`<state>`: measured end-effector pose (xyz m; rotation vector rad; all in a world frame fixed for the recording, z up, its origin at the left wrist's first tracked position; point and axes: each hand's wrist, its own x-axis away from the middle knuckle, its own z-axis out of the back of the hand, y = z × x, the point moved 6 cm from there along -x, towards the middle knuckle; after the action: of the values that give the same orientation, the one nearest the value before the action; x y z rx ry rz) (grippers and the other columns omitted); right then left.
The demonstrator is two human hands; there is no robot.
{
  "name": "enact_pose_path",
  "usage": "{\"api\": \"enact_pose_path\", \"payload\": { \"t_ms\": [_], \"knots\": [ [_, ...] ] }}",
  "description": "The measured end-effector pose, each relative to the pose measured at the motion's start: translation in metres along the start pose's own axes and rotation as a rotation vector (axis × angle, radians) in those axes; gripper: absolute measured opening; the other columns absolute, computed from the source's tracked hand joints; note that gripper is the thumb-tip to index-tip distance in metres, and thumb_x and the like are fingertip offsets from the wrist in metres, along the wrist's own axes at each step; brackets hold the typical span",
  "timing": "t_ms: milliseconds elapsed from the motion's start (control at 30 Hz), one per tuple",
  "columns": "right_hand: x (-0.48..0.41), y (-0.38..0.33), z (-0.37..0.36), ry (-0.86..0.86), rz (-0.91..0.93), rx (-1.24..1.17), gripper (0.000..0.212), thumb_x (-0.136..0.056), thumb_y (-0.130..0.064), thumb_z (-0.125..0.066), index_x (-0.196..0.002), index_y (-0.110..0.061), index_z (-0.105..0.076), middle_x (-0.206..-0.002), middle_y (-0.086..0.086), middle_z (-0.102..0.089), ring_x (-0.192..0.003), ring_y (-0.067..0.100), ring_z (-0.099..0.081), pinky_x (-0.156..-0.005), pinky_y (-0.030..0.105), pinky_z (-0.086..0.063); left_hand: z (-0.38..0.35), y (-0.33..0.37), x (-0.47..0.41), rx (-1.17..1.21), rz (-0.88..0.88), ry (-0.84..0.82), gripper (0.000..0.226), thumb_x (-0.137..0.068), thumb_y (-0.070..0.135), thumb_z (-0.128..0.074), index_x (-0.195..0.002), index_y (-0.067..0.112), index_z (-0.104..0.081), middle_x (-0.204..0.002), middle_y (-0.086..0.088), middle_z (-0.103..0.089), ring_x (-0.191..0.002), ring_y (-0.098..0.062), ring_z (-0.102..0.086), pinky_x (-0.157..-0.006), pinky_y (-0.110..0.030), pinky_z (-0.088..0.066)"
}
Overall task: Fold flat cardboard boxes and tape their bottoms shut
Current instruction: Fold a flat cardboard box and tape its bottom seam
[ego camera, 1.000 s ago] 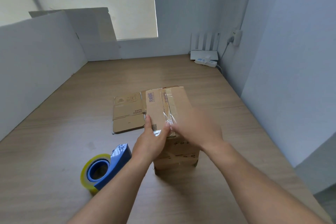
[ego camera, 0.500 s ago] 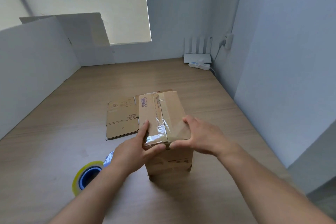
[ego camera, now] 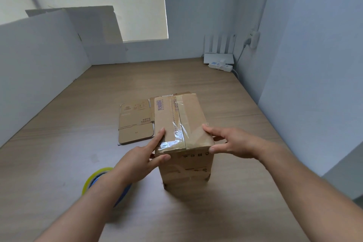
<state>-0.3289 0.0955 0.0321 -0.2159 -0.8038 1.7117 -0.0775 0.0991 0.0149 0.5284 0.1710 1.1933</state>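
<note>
The cardboard box (ego camera: 182, 122) stands upright near the middle of the wooden table (ego camera: 59, 163), a little toward the right edge, with its sealed end facing up. A strip of clear tape (ego camera: 177, 133) runs along the seam between the two flaps and wraps over the near edge, crinkled and shiny at that end. The left hand (ego camera: 137, 161) is clamped on the near-left top corner, the index finger (ego camera: 157, 139) lying straight along the top face and the thumb pressed against the near side just under the edge. The right hand (ego camera: 233, 143) grips the near-right top corner the same way, fingers on the top by the right edge and the thumb on the near face. Just left of the box and a bit further back, a flat cardboard box (ego camera: 135, 124) lies on the table; its right edge is hidden behind the standing box, so I cannot tell whether they touch. A yellow tape roll (ego camera: 96, 176) on a blue holder sits toward the near-left part of the table, half covered by the left forearm. At the far right corner a white router (ego camera: 219, 53) stands against the wall with a power strip (ego camera: 220, 65) in front of it. White boards (ego camera: 39, 61) line the left edge.
</note>
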Motion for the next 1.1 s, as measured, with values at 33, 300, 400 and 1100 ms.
{"api": "enact_pose_path", "payload": {
  "t_ms": [33, 300, 400, 1100],
  "knots": [
    [0.0, 0.0, 0.001, -0.045, -0.01, -0.064, 0.073, -0.086, -0.032, -0.068, -0.146, -0.043, -0.027, -0.147, -0.012, -0.04, -0.126, 0.007, -0.045, -0.106, 0.028, -0.036, 0.0, 0.0, 0.0, 0.008, -0.008, -0.005, 0.073, -0.088, 0.063, -0.042, -0.123, 0.066, 0.022, -0.137, 0.008, -0.054, -0.114, -0.012, -0.057, -0.094, -0.026, -0.044],
    [0.0, 0.0, 0.011, -0.131, 0.001, -0.225, 0.069, -0.082, -0.014, -0.072, -0.141, -0.032, -0.042, -0.136, -0.01, -0.05, -0.116, 0.002, -0.048, -0.093, 0.016, -0.043, -0.001, -0.004, 0.004, 0.08, -0.008, -0.043, 0.073, -0.086, 0.062, -0.039, -0.129, 0.061, 0.02, -0.143, 0.007, -0.047, -0.118, -0.012, -0.054, -0.096, -0.023, -0.043],
    [0.001, -0.002, 0.009, -0.007, 0.046, -0.091, 0.072, -0.077, -0.027, -0.078, -0.14, -0.033, -0.044, -0.132, -0.014, -0.054, -0.11, -0.001, -0.053, -0.088, 0.014, -0.042, -0.005, -0.007, 0.004, 0.053, 0.017, -0.01, 0.073, -0.093, 0.057, -0.04, -0.125, 0.061, 0.026, -0.139, 0.007, -0.052, -0.116, -0.015, -0.057, -0.092, -0.025, -0.043],
    [0.024, 0.006, -0.015, 0.185, 0.193, -0.124, 0.067, -0.081, -0.029, -0.074, -0.138, -0.041, -0.04, -0.095, -0.011, -0.062, -0.086, 0.002, -0.059, -0.081, 0.017, -0.05, -0.013, -0.016, 0.034, 0.156, -0.047, 0.109, 0.07, -0.101, 0.031, -0.037, -0.138, 0.059, 0.015, -0.141, 0.025, -0.035, -0.116, 0.007, -0.048, -0.094, -0.009, -0.03]
  ]
}}
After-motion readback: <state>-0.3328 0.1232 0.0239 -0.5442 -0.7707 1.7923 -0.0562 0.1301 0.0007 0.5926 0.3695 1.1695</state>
